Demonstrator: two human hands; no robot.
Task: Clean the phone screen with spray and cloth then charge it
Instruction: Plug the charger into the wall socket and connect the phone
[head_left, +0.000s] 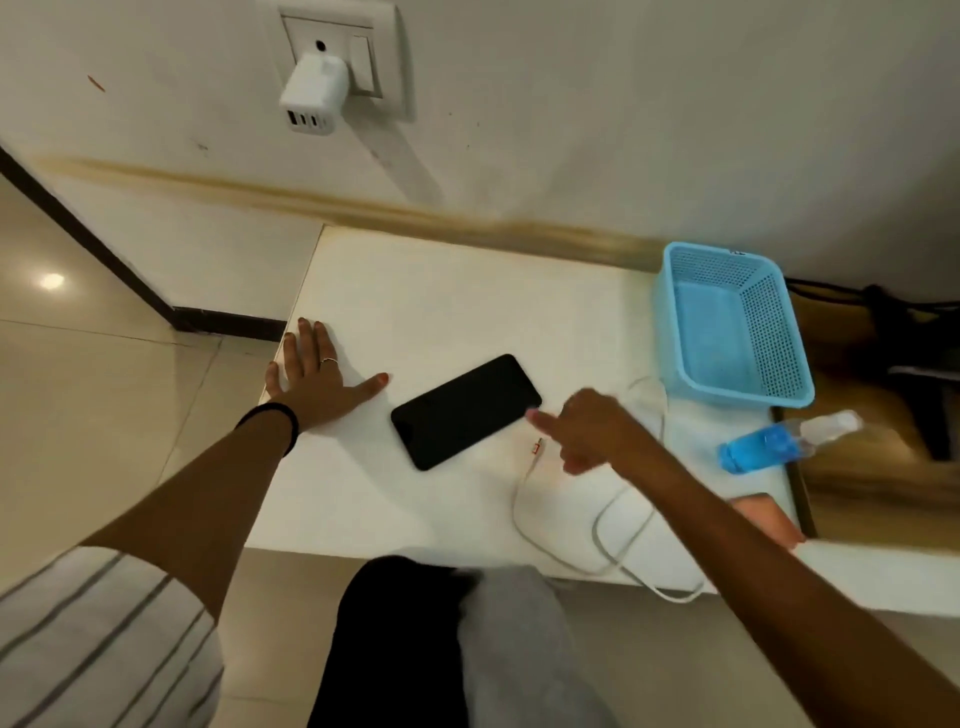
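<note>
A black phone (465, 410) lies screen up and slanted in the middle of the white table (441, 291). My left hand (311, 376) rests flat on the table's left edge, fingers spread, holding nothing. My right hand (587, 428) hovers just right of the phone, index finger pointing toward it, nothing in its grasp. A white charging cable (524, 514) loops below that hand, its plug (537, 447) near the phone's lower right corner. A clear spray bottle with blue liquid (779, 441) lies on its side at the right. A pink cloth (769, 514) peeks out behind my right forearm.
A white multi-port charger (311, 93) sits in a wall socket above the table. An empty blue plastic basket (727, 322) stands at the back right of the table. Tiled floor lies to the left, and my lap is at the front edge.
</note>
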